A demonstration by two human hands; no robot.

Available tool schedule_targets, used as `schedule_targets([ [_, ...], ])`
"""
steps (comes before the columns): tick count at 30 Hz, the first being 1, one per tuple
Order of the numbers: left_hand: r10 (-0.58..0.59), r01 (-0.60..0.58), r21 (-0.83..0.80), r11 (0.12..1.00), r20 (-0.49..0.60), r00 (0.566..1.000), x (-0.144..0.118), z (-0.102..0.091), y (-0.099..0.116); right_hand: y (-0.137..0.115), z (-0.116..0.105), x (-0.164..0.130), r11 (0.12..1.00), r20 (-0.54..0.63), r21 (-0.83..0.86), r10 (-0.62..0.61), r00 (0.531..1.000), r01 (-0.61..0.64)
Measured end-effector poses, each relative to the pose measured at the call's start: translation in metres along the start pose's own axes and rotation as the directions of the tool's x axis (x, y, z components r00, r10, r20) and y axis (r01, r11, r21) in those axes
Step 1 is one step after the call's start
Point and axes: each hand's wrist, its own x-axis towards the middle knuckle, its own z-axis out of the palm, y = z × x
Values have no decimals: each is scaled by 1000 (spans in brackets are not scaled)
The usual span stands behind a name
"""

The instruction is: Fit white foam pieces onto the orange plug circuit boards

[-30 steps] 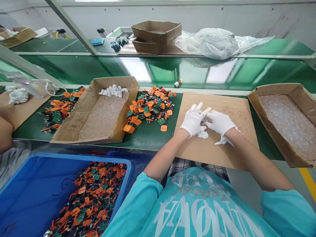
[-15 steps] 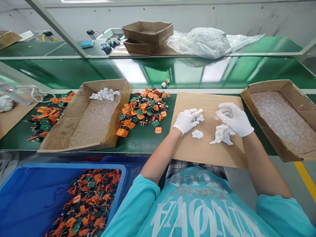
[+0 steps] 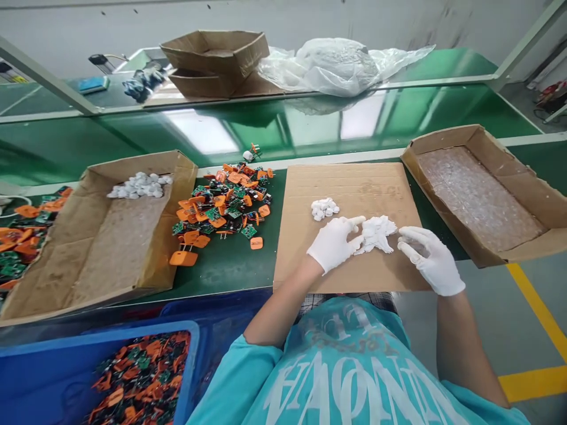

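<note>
My left hand [image 3: 336, 243], in a white glove, rests on the cardboard sheet [image 3: 305, 260]. Its thumb and forefinger are apart and touch the left edge of a ragged white putty-like lump [image 3: 376, 234]. To the right of that lump is my right hand [image 3: 429, 257], also gloved, with thumb and fingers curved and parted and nothing visible between them. Behind my left hand lies a small cluster of white pieces [image 3: 325, 208] on the same sheet.
Left of the sheet is a heap of orange plug parts with green circuit boards [image 3: 230, 200]. A carton holding white lumps [image 3: 142, 185] stands beyond it. Another carton [image 3: 482, 195] is at right. A blue bin [image 3: 195, 354] of similar parts sits lower left.
The view has swung to the right. My left hand has left the small white cluster and come to the larger lump. My right hand has come lower, beside the lump. The separate white piece no longer shows.
</note>
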Motion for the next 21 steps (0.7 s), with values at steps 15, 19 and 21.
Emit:
schedule_targets([
  [15, -101, 113, -113, 987, 109, 989, 48, 15, 19, 15, -1, 57, 962, 95, -174, -196, 976, 210],
  [19, -32, 45, -273, 961, 52, 998, 47, 23, 6, 14, -5, 77, 959, 204, -144, -213, 955, 245],
  [21, -36, 49, -394, 918, 39, 999, 45, 27, 0, 12, -5, 80, 972, 251, -88, -192, 949, 220],
])
